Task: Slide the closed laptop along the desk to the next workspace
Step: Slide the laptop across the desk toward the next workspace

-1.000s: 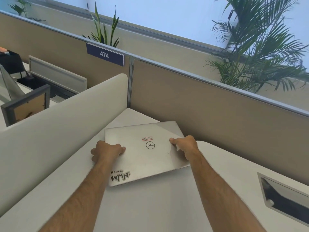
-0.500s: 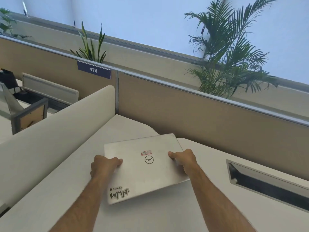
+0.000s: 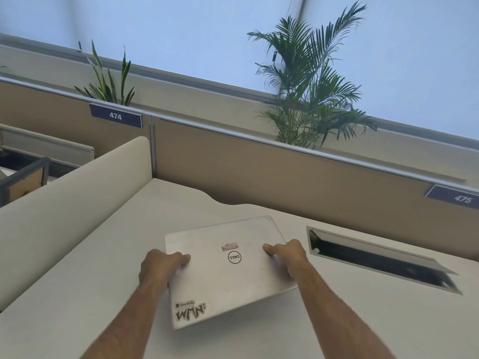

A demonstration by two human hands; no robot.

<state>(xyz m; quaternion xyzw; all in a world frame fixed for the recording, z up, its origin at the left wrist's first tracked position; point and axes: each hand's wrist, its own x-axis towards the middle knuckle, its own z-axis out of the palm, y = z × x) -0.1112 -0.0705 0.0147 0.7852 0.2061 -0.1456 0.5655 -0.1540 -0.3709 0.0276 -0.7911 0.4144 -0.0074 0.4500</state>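
Note:
A closed silver laptop (image 3: 228, 278) with a round logo and stickers lies flat on the white desk (image 3: 103, 255), turned a little clockwise. My left hand (image 3: 160, 268) grips its left edge, thumb on the lid. My right hand (image 3: 287, 252) grips its right edge, thumb on the lid too. Both forearms reach in from the bottom of the view.
A rounded white divider (image 3: 64, 198) walls the desk on the left. A tan partition (image 3: 285, 185) runs along the back, with signs 474 (image 3: 115, 115) and 475 (image 3: 462, 199). An open cable slot (image 3: 375, 260) sits in the desk just right of the laptop. Plants stand behind the partition.
The laptop has slid right along the desk, away from the white divider and closer to the cable slot. Both hands kept their hold. The view has panned right, showing sign 475.

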